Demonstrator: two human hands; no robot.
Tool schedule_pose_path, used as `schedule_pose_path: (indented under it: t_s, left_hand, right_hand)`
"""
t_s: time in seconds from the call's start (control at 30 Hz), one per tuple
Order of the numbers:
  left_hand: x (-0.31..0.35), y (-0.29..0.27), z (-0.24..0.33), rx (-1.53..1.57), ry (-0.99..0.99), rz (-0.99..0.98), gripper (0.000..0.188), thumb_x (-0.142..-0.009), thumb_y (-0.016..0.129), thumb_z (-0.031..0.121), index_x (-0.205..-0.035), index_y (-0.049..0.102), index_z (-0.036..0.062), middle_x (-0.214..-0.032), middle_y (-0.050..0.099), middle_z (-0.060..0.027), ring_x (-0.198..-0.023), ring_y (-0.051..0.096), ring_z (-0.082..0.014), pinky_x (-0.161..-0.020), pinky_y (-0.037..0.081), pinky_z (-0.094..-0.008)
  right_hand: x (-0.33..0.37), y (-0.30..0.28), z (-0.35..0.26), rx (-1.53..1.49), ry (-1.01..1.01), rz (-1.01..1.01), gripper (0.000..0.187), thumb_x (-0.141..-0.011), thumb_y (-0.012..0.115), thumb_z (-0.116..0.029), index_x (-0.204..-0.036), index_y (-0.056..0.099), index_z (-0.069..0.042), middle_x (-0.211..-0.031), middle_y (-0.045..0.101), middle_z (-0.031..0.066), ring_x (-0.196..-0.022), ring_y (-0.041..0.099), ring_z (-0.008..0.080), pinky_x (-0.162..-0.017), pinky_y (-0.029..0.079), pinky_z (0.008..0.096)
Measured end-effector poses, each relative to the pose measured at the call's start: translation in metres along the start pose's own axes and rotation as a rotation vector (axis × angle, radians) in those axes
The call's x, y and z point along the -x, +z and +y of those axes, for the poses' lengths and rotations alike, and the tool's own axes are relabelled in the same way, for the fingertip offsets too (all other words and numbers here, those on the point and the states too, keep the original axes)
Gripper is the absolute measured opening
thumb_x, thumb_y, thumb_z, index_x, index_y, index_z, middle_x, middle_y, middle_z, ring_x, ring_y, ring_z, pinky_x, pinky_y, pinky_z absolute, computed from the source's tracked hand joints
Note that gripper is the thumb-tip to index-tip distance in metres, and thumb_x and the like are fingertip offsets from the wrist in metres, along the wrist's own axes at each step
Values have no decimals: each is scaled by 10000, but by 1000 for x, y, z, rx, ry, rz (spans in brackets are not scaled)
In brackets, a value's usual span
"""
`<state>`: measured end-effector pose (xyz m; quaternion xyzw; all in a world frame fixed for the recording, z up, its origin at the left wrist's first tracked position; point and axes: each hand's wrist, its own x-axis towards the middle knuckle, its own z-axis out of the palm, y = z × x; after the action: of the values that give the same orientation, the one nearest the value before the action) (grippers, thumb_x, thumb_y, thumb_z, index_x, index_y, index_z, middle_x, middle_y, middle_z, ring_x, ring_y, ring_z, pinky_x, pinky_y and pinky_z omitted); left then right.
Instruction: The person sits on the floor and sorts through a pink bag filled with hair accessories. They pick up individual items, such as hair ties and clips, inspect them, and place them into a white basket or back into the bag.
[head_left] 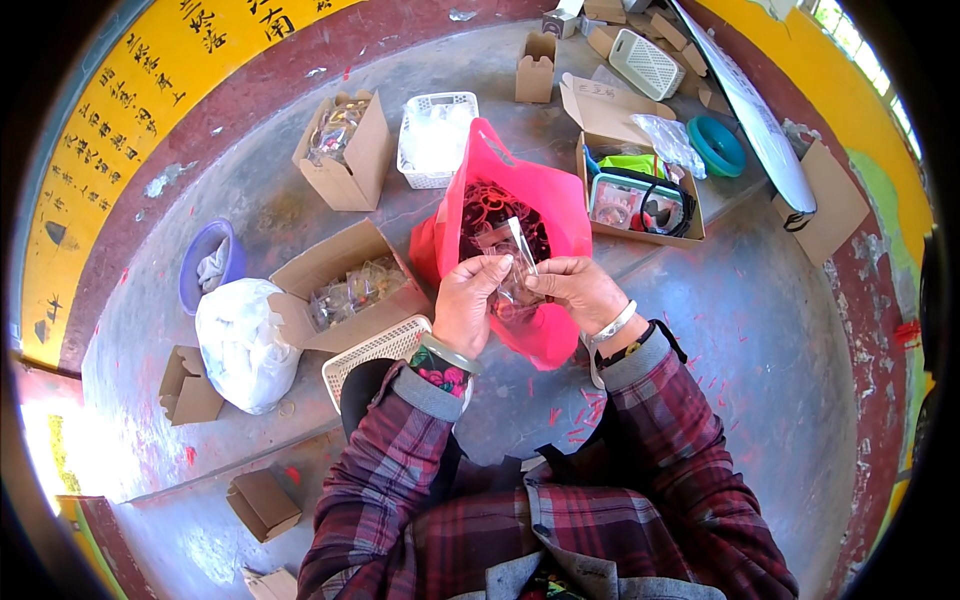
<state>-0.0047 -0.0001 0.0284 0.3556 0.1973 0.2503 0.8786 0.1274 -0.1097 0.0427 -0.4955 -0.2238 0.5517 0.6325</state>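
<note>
Between my two hands is a small clear plastic bag (pixel 517 245), held up over a red bag. My left hand (pixel 468 305) pinches its left side, and my right hand (pixel 582 292) grips the right side with thumb and fingers. What the small bag contains, if anything, is hard to make out. Below and behind it, the red bag (pixel 565 190) gapes wide, with many dark and red loop-like pieces (pixel 490 207) inside. A pale bangle circles my left wrist, and a silver one my right.
To the left, an open cardboard box (pixel 345 240) holds small clear packets, beside a stuffed white plastic bag (pixel 245 345) and a purple basin (pixel 237 262). Ahead are a white basket (pixel 438 182) and a box of packets (pixel 345 172). At right sit another carton (pixel 660 235) and a teal basin (pixel 722 140).
</note>
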Motion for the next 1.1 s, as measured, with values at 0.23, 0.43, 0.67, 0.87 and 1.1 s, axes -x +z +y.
schedule_pose_path:
  t_s: [0.23, 0.43, 0.67, 0.87, 1.1]
  left_hand:
    - [1, 1, -3, -124, 40, -49, 168, -862, 596, 132, -958, 608, -5, -932, 636, -75, -857, 584, -143, -774, 463, -294]
    - [1, 4, -6, -252, 109, -11, 198, -855, 609, 136, -1008, 591, 10, -960, 621, -55, -896, 562, -123, -792, 447, -258]
    - [-1, 8, -15, -483, 419, 126, 202, -830, 635, 78, -1003, 555, 10, -913, 595, -30, -865, 546, -86, -780, 440, -224]
    - [8, 17, -20, -359, 214, 0, 203, -869, 600, 160, -991, 549, 6, -897, 594, -34, -811, 560, -88, -735, 469, -234]
    - [3, 3, -25, -302, 154, 82, 191, -920, 509, 170, -947, 588, -2, -805, 596, -15, -690, 542, -58, -628, 458, -202]
  right_hand:
    - [4, 8, -4, 274, -160, 128, 110, -768, 664, -46, -833, 676, 42, -756, 662, 69, -701, 597, 109, -676, 470, 235]
    - [2, 8, -3, 473, -273, 274, 95, -751, 673, -48, -772, 676, 44, -723, 654, 44, -657, 564, 73, -589, 454, 225]
    - [0, 5, -1, 785, -485, 457, 79, -690, 695, -60, -675, 645, 0, -654, 611, 80, -598, 567, 159, -542, 425, 283]
    - [6, 26, -9, 1557, -931, 536, 69, -651, 610, -116, -624, 561, -75, -652, 514, 54, -691, 522, 250, -666, 403, 381]
    - [8, 38, 2, 1761, -1031, 384, 102, -682, 541, -151, -758, 555, -84, -739, 481, 34, -781, 483, 213, -735, 375, 361]
